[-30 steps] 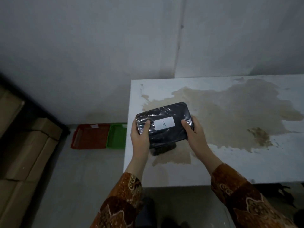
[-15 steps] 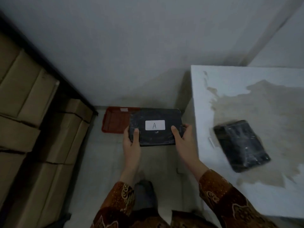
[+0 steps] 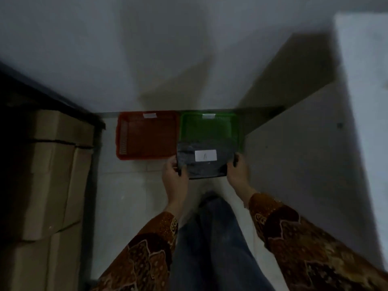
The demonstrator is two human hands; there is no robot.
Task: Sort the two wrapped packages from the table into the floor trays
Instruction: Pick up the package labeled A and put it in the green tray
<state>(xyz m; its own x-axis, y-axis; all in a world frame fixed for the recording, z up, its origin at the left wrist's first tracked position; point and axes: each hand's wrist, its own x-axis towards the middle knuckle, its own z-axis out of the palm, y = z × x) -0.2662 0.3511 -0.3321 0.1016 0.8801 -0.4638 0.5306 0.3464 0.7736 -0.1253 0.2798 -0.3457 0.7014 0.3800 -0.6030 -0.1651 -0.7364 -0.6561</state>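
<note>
Both hands hold a dark wrapped package [image 3: 204, 159] by its short ends: the left hand [image 3: 174, 175] has its fingers [image 3: 175, 164] closed on the left end, the right hand [image 3: 238, 173] on the right end. The package bears a white label [image 3: 205, 155] and hangs over the near edge of the green tray [image 3: 210, 127], beside the red tray [image 3: 147, 135] on the floor [image 3: 126, 196].

dim, grey | motion-blurred throughout (edges worst) | wide-angle bowing
</note>
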